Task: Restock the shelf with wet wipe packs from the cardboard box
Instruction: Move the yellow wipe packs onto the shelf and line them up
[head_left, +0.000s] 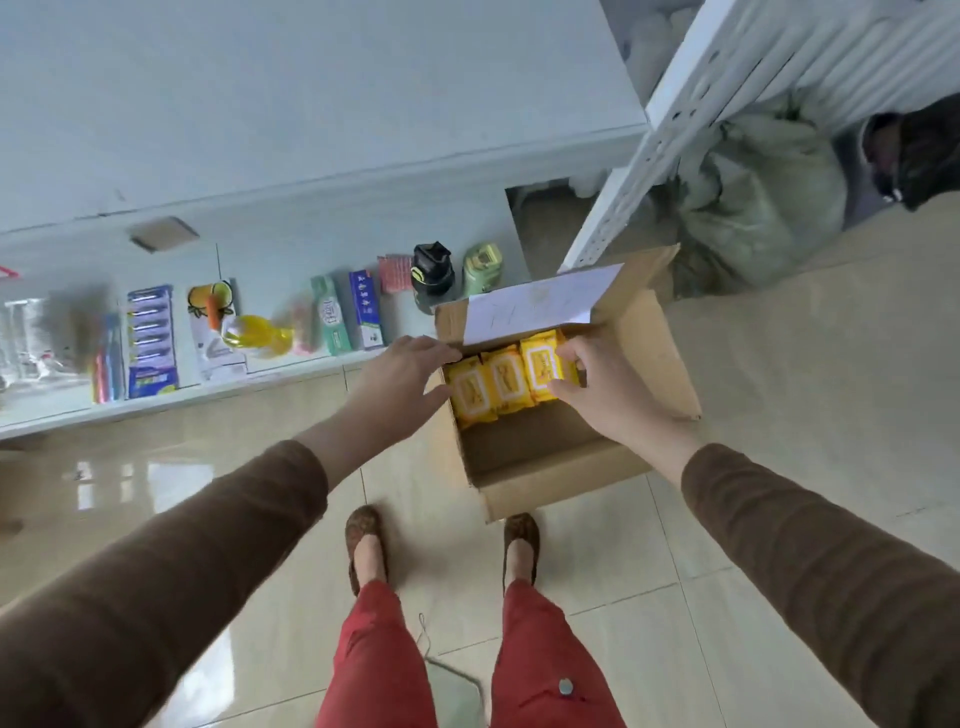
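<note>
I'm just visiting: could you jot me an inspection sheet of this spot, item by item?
Surface: glossy tiled floor.
Job's things: open cardboard box on the floor; three yellow wipe packs inside.
Clutter: toothpaste boxes, toothbrushes, bottles on the low shelf.
Hands: left hand open at the box edge; right hand grips the rightmost pack.
Cables: nothing seen.
Surroundings: white perforated upright, green bag.

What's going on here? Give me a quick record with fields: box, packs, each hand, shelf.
box: open cardboard box on the tiled floor, beside the shelf
packs: three yellow wet wipe packs in a row inside
left hand: left hand open, reaching over the box's left edge
right hand: right hand grips the rightmost pack
shelf: low white shelf holding toothpaste boxes and toothbrushes
</note>
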